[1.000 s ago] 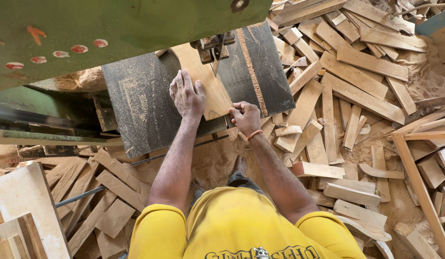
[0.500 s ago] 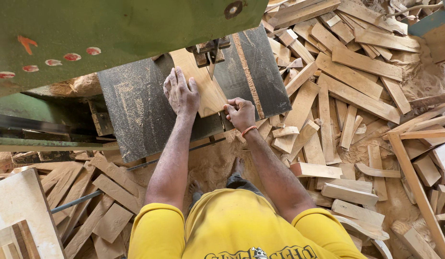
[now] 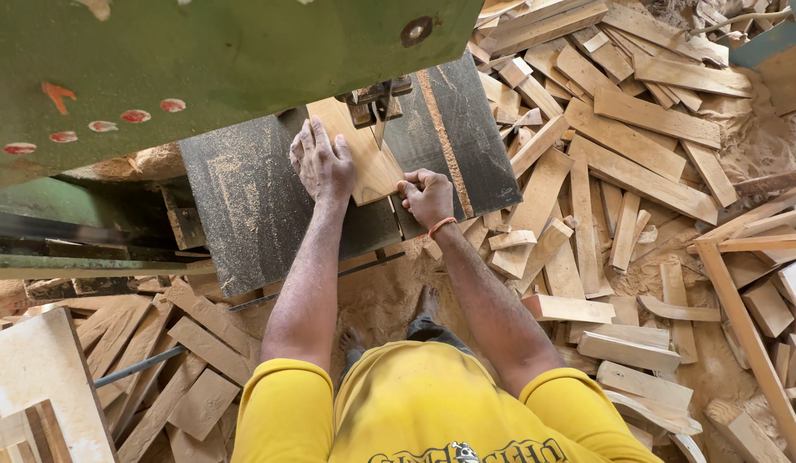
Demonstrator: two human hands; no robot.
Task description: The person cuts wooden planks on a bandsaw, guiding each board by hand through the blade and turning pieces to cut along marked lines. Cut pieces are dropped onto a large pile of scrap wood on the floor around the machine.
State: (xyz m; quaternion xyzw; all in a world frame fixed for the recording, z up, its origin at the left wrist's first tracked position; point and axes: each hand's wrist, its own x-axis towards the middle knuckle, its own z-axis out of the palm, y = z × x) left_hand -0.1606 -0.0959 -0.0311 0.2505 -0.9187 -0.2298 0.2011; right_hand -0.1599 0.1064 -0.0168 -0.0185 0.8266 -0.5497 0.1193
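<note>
**Board pushed a bit deeper into the saw**

Left hand [image 3: 322,163] flat, fingers spread, pressing down on the board [image 3: 368,167]. Right hand [image 3: 426,195] curled tight on the board's near right corner. Both a little closer to the blade [image 3: 379,116] than a second ago, and the board slid along with them toward the far edge of the table [image 3: 243,206]. Probably means a longer cut, with more wood past the blade.

Board lying flat in the middle of the dark table, far end right at the blade. Left fingertips near the blade but not touching it. Big green saw cover [image 3: 201,60] above the far edge. Heaps of wood scraps [image 3: 638,171] on the ground beyond the right edge, more by the near left corner.
</note>
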